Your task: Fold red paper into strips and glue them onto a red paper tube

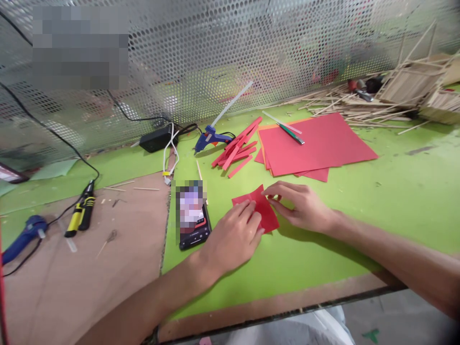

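Observation:
A small creased piece of red paper (266, 215) lies on the green table surface (316, 258). My left hand (235, 235) rests on its left part, fingers bent and pressing the paper down. At its upper right edge, my right hand (300, 203) pinches the paper's raised corner between thumb and fingers. Just left of my left hand is a phone (196, 238) with a lit, partly blurred screen. Beyond the hands lie several red paper strips (237, 146) and a stack of red sheets (319, 146), with a green-handled cutter (292, 134) on top.
A blue glue gun (206, 139) stands behind the strips, near a black adapter (156, 139) and white cable. Yellow-black pliers (81, 211) and another blue glue gun (25, 237) lie left. Wooden sticks (338, 103) pile up back right, before a perforated metal screen (215, 52).

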Available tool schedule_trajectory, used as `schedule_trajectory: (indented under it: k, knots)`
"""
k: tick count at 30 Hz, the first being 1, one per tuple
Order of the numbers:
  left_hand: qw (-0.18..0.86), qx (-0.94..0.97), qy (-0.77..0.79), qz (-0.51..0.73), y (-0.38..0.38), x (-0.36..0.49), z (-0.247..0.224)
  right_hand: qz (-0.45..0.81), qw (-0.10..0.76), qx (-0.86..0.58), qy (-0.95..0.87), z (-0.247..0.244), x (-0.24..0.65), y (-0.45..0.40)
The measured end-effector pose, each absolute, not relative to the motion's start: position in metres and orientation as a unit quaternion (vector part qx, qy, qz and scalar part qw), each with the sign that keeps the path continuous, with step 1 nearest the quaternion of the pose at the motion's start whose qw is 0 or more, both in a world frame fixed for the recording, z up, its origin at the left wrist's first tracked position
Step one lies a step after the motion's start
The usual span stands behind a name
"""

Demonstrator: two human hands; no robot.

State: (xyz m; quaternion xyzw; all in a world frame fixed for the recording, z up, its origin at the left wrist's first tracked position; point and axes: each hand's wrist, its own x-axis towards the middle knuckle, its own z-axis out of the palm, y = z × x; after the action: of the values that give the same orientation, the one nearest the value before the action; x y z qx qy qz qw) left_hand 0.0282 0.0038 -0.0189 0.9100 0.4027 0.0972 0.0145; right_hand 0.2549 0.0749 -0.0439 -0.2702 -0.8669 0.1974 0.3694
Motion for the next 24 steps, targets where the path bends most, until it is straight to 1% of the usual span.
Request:
schedule_trajectory:
  k: [6,10,12,16,21,24]
  knots:
    - [0.023,0.909,0.405,0.099,0.003,0.028,-0.015,0.173,0.342,-0.325,-0.865,-0.047,0.256,0.078]
    - [0.029,0.908,0.41,0.082,0.002,0.029,-0.014,0.143,0.287,-0.343,-0.883,-0.049,0.258,0.083]
    - [0.029,0.909,0.409,0.077,0.002,0.029,-0.015,0.141,0.274,-0.345,-0.887,-0.048,0.259,0.085]
    - [0.019,0.911,0.406,0.068,0.002,0.029,-0.016,0.144,0.267,-0.359,-0.882,-0.045,0.26,0.086]
    - [0.002,0.91,0.41,0.059,0.002,0.029,-0.017,0.116,0.252,-0.359,-0.891,-0.044,0.259,0.085]
    - [0.004,0.908,0.416,0.055,0.002,0.03,-0.016,0.109,0.259,-0.369,-0.886,-0.046,0.259,0.084]
